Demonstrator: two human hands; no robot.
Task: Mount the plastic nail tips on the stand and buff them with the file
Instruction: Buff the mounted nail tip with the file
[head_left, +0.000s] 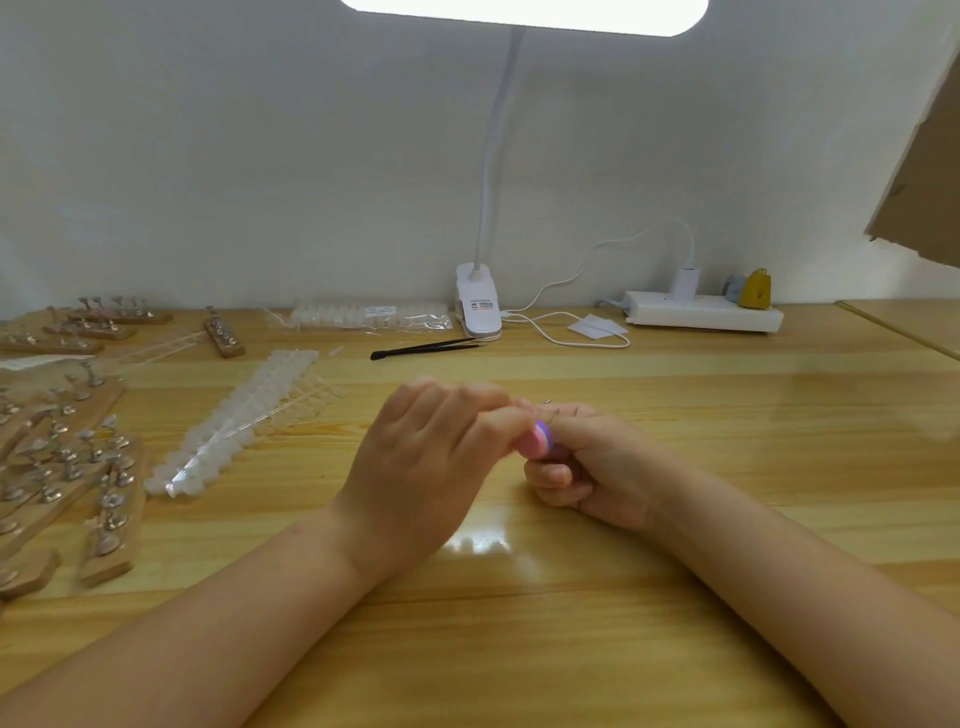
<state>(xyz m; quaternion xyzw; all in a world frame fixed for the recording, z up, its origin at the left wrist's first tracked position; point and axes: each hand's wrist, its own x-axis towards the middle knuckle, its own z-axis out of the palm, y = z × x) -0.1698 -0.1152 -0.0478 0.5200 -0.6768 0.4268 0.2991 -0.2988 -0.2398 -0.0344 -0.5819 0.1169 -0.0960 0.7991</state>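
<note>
Left hand (415, 467) back-up, fingertips pinched together; right hand (587, 467) beside it, touching, fingers curled in a fist.

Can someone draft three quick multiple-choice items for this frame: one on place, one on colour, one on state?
1. Where do the black tweezers lie?
A. Just left of the lamp clamp
B. Under the left hand
C. On the power strip

2. What colour is the file between the hands?
A. Green
B. Pink and purple
C. Black

3. What is the lamp's state?
A. Off
B. Lit
C. Lying flat on the table

Key: 1 A, they lie on the table beside the clamp; 2 B, pink with a purple band; 3 B, its head glows white overhead.
</note>
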